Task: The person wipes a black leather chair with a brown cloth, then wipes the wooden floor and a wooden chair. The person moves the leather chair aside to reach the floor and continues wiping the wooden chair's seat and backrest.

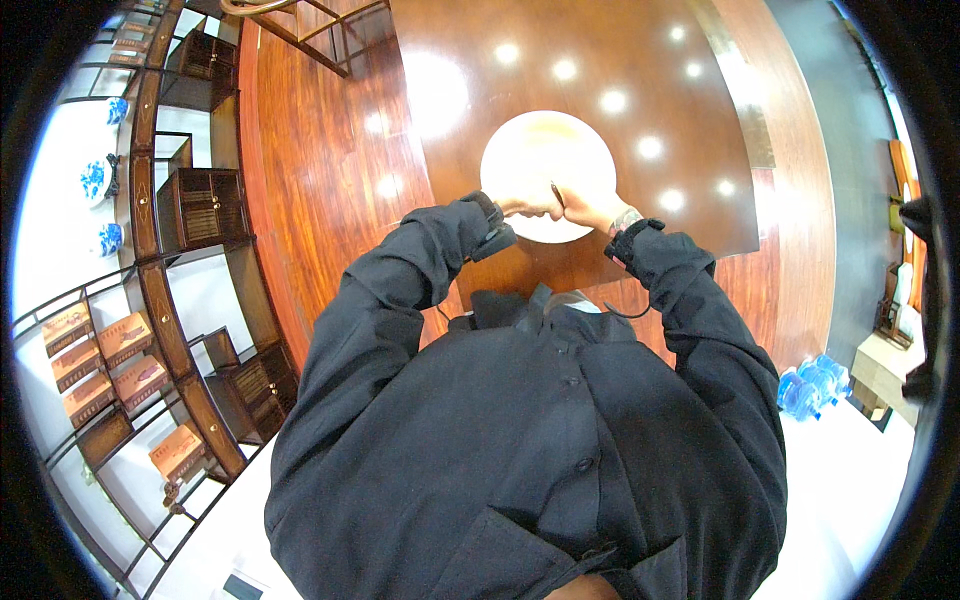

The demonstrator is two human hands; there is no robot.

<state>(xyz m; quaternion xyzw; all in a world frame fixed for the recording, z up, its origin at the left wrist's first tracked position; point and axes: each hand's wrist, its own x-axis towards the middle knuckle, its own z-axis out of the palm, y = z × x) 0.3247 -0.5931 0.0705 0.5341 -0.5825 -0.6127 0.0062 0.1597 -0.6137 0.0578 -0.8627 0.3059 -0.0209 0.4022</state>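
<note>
A round white disc (540, 130), overexposed so that its surface shows no detail, lies near the close edge of a glossy brown table (660, 90). Both my hands meet over its nearer half. Thumb and fingers of my right hand (592, 203) are closed around a slim dark stick-like thing (557, 194), which points up and away. Right beside it, my left hand (528, 205) has its fingers curled closed, nearly touching the right one. Whatever it may hold is lost in the glare. Dark cuffs and straps wrap both wrists.
Dark wooden shelving (150, 210) with cabinets, blue-and-white vases (97, 180) and orange-brown boxes (125, 338) lines the left. A wooden chair (335, 50) stands at the far left of the table. Large blue water bottles (812, 388) stand at the right, behind my arm.
</note>
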